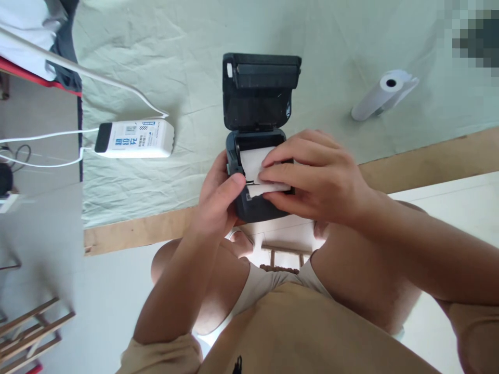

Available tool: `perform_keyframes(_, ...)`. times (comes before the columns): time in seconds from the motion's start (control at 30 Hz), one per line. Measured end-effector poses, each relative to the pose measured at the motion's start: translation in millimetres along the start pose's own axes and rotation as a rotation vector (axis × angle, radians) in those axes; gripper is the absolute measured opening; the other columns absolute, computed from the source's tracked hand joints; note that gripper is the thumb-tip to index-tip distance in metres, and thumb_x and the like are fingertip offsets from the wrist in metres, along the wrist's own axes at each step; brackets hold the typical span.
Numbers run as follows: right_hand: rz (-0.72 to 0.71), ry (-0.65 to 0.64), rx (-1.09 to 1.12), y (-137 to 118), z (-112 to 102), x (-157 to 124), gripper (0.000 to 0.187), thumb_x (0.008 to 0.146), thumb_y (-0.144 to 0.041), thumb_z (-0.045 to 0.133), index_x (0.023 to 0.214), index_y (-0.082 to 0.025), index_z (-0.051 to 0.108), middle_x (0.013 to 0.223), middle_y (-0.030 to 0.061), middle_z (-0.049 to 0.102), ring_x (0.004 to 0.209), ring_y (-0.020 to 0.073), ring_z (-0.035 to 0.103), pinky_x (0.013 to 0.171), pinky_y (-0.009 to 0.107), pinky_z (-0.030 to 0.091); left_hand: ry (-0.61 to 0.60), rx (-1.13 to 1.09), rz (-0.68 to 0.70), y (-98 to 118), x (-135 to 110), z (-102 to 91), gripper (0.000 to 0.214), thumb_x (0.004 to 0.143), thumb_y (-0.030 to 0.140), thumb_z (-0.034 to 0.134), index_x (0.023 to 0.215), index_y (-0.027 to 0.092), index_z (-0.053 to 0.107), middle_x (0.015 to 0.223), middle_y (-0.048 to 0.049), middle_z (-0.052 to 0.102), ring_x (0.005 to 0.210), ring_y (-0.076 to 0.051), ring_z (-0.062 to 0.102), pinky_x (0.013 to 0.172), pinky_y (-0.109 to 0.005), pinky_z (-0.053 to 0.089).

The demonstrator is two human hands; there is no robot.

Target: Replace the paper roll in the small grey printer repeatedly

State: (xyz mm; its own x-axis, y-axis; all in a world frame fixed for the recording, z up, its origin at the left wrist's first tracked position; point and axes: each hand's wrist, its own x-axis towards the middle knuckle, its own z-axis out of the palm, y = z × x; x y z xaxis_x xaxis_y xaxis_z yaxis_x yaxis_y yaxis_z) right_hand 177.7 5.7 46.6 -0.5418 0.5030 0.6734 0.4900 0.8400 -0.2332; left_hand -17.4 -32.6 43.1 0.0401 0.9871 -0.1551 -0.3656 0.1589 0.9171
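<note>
A small dark portable printer, its lid swung up, is held over the near edge of the table. My left hand wraps round its left side, with the thumb resting on the rim. Inside the open compartment sits white paper, apparently a roll, with a strip of it lying across the front edge. Fingers of my right hand pinch the paper at the right side of the compartment. The right hand covers part of the roll and of the printer's right side.
On the light green cloth a white paper roll stands tilted to the right, its loose end spread out. A white power bank or power strip with white cables lies on the left. The table's wooden edge runs in front of me.
</note>
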Motion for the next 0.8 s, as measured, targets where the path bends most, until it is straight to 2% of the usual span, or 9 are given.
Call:
perform_keyframes(0.17, -0.060, -0.017, 0.053, 4, -2, -1, 0.016, 0.106, -0.036, 0.063, 0.097, -0.025, 0.071, 0.104, -0.0001, 0.081, 0.094, 0.0196, 0.072, 0.072, 0.039, 0.049, -0.044, 0.076, -0.016, 0, 1, -5.5, 0.057, 0.073, 0.042, 0.098, 0.118, 0.023, 0.069, 0.096, -0.0027, 0.077, 0.084, -0.022, 0.077, 0.066, -0.028, 0.062)
perform_keyframes(0.23, -0.085, -0.001, 0.099, 8, -6, 1, 0.011, 0.106, -0.033, 0.062, 0.105, -0.025, 0.069, 0.106, 0.0014, 0.080, 0.094, 0.0195, 0.072, 0.076, 0.040, 0.054, -0.043, 0.111, -0.025, 0, 1, -8.0, 0.059, 0.071, 0.033, 0.098, 0.122, 0.024, 0.070, 0.097, -0.0011, 0.078, 0.078, -0.019, 0.075, 0.061, -0.025, 0.060)
perform_keyframes(0.3, -0.030, 0.064, 0.121, 11, -10, 3, 0.011, 0.106, -0.030, 0.060, 0.115, -0.027, 0.065, 0.113, 0.0040, 0.077, 0.100, 0.0204, 0.072, 0.085, 0.041, 0.060, -0.036, 0.140, -0.019, 0, 0, -9.9, 0.061, 0.072, 0.029, 0.096, 0.127, 0.025, 0.070, 0.100, -0.0016, 0.079, 0.082, -0.020, 0.076, 0.065, -0.026, 0.062)
perform_keyframes(0.4, 0.145, 0.154, 0.116, 14, -13, 7, 0.028, 0.102, -0.030, 0.059, 0.130, -0.029, 0.058, 0.138, 0.0112, 0.068, 0.128, 0.0271, 0.068, 0.095, 0.046, 0.062, -0.025, 0.153, -0.012, 0, -2, -11.2, 0.059, 0.075, 0.025, 0.093, 0.130, 0.026, 0.072, 0.104, -0.0035, 0.080, 0.091, -0.023, 0.078, 0.074, -0.029, 0.065)
perform_keyframes(0.47, 0.235, 0.125, 0.164, 15, -13, 8, 0.041, 0.100, -0.031, 0.059, 0.141, -0.031, 0.051, 0.155, 0.0122, 0.060, 0.143, 0.0308, 0.060, 0.101, 0.050, 0.061, -0.030, 0.154, -0.014, 1, -3, -11.5, 0.061, 0.073, 0.022, 0.093, 0.130, 0.026, 0.072, 0.107, -0.0044, 0.080, 0.097, -0.025, 0.078, 0.080, -0.032, 0.066)
perform_keyframes(0.53, 0.292, 0.082, 0.245, 17, -11, 8, 0.049, 0.100, -0.032, 0.058, 0.147, -0.033, 0.043, 0.163, 0.0097, 0.053, 0.149, 0.0303, 0.058, 0.108, 0.051, 0.058, -0.040, 0.155, -0.015, 1, -3, -11.6, 0.063, 0.071, 0.022, 0.094, 0.130, 0.025, 0.072, 0.108, -0.0050, 0.080, 0.100, -0.027, 0.078, 0.084, -0.034, 0.067)
perform_keyframes(0.6, 0.308, 0.102, 0.314, 20, -8, 6, 0.052, 0.100, -0.035, 0.057, 0.150, -0.035, 0.041, 0.161, 0.0073, 0.055, 0.147, 0.0281, 0.060, 0.110, 0.049, 0.058, -0.032, 0.152, -0.020, 1, -3, -11.4, 0.064, 0.069, 0.024, 0.095, 0.129, 0.025, 0.072, 0.109, -0.0052, 0.080, 0.102, -0.028, 0.078, 0.085, -0.035, 0.067)
perform_keyframes(0.7, 0.272, 0.183, 0.365, 24, -4, 2, 0.045, 0.103, -0.044, 0.052, 0.147, -0.035, 0.045, 0.145, 0.0050, 0.063, 0.132, 0.0266, 0.070, 0.103, 0.047, 0.061, -0.018, 0.141, -0.034, 1, -4, -10.9, 0.064, 0.070, 0.026, 0.095, 0.129, 0.026, 0.072, 0.108, -0.0047, 0.079, 0.099, -0.027, 0.077, 0.085, -0.036, 0.067)
perform_keyframes(0.8, 0.247, 0.149, 0.363, 27, -1, -1, 0.036, 0.105, -0.044, 0.053, 0.138, -0.031, 0.053, 0.132, 0.0062, 0.071, 0.122, 0.0256, 0.073, 0.101, 0.045, 0.062, -0.037, 0.130, -0.036, 2, -6, -10.7, 0.064, 0.072, 0.029, 0.095, 0.132, 0.028, 0.073, 0.108, -0.0043, 0.080, 0.099, -0.028, 0.078, 0.086, -0.038, 0.068)
